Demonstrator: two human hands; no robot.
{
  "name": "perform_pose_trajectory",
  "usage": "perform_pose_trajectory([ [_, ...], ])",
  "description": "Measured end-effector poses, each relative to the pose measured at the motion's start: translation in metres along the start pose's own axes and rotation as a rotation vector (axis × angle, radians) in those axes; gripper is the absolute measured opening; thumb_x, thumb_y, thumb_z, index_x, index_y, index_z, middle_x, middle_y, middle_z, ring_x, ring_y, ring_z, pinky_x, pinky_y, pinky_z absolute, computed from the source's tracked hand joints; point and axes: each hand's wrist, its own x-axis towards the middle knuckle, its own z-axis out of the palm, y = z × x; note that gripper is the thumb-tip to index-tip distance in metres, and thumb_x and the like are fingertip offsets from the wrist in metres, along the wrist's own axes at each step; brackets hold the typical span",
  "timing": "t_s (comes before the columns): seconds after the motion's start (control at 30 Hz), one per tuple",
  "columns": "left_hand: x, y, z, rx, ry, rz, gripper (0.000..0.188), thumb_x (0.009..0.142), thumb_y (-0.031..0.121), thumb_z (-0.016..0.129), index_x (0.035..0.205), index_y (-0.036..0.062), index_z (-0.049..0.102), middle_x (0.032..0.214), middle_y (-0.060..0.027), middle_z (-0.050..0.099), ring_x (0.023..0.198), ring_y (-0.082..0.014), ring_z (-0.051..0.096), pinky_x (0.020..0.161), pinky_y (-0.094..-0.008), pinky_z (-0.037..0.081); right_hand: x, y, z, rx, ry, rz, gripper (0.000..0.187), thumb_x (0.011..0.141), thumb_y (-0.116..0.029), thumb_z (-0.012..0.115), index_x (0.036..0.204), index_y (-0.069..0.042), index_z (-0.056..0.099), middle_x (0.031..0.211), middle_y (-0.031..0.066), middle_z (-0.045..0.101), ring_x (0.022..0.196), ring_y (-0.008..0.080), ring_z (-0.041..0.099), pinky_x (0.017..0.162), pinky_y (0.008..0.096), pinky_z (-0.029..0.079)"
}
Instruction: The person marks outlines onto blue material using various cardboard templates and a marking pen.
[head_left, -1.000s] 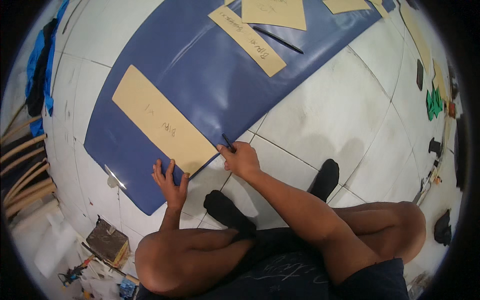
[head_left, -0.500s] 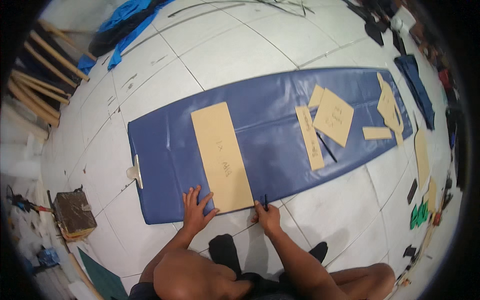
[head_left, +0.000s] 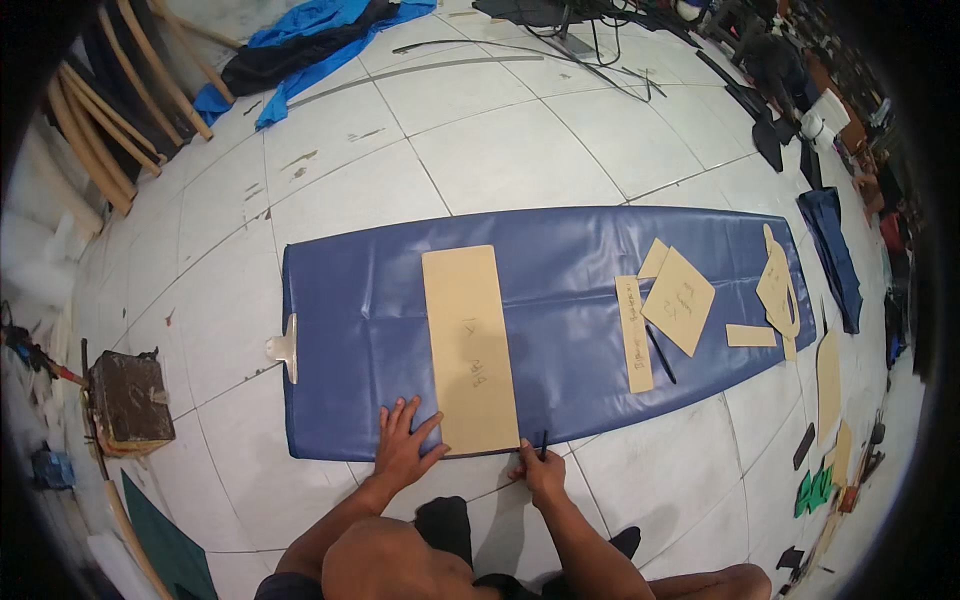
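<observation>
A sheet of shiny blue vinyl (head_left: 370, 365) lies on the floor before me. On it is a long tan card template (head_left: 470, 350), its short near end close to the sheet's near edge. My left hand (head_left: 406, 445) rests with fingers spread on the vinyl, its thumb side at the template's lower left corner. My right hand (head_left: 541, 470) is at the lower right corner, closed on a dark pen (head_left: 544, 443) that sticks up from the fingers. A metal clip (head_left: 286, 348) grips the sheet's left edge.
To the right on the vinyl lie a narrow card strip (head_left: 633, 340), a square card piece (head_left: 682, 300), a black pen (head_left: 661, 355) and a curved card template (head_left: 777, 285). A brown box (head_left: 131, 402) stands at left. Wooden poles (head_left: 95, 140) lean at far left; folded dark cloth (head_left: 832, 260) lies at right.
The view has shifted, so the sheet and everything on it appear lower in the picture. Both hands keep nearly the same places at the template's near corners.
</observation>
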Motion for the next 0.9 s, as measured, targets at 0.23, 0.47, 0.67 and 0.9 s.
perform_pose_trajectory([
  [0.23, 0.0, -0.002, 0.006, -0.036, 0.015, 0.017, 0.058, 0.093, 0.049, 0.068, 0.142, 0.0208, 0.059, 0.158, -0.0218, 0.035, 0.148, -0.0471, 0.025, 0.12, -0.0655, 0.011, 0.009, 0.013, -0.007, -0.12, 0.017, -0.112, 0.041, 0.097, -0.034, 0.073, 0.083, 0.003, 0.062, 0.064, 0.0089, 0.061, 0.051, 0.0206, 0.063, 0.053, 0.034, 0.054],
  [0.47, -0.002, -0.004, 0.002, -0.038, 0.001, 0.004, 0.058, 0.094, 0.052, 0.066, 0.142, 0.0213, 0.059, 0.159, -0.0218, 0.033, 0.15, -0.0468, 0.022, 0.121, -0.0653, 0.01, -0.012, 0.001, -0.007, -0.59, 0.186, -0.741, 0.028, 0.092, -0.023, 0.076, 0.104, 0.001, 0.067, 0.085, 0.0144, 0.069, 0.076, 0.0249, 0.069, 0.069, 0.0368, 0.055],
  [0.67, -0.001, -0.004, 0.004, -0.06, -0.004, 0.0, 0.059, 0.094, 0.053, 0.066, 0.143, 0.022, 0.058, 0.16, -0.0208, 0.032, 0.151, -0.0463, 0.021, 0.121, -0.0654, 0.01, -0.018, -0.01, -0.012, -0.677, 0.132, -0.954, 0.03, 0.088, -0.016, 0.077, 0.116, -0.006, 0.068, 0.096, 0.0133, 0.066, 0.08, 0.0305, 0.068, 0.071, 0.0387, 0.055],
  [0.9, -0.001, -0.005, 0.008, -0.045, 0.011, 0.017, 0.059, 0.094, 0.053, 0.065, 0.143, 0.0224, 0.057, 0.159, -0.0204, 0.032, 0.15, -0.0463, 0.022, 0.121, -0.0656, 0.011, -0.02, -0.014, -0.013, -0.745, 0.129, -0.888, 0.029, 0.089, -0.022, 0.077, 0.116, -0.014, 0.07, 0.095, 0.0103, 0.066, 0.085, 0.0318, 0.069, 0.07, 0.0428, 0.056],
])
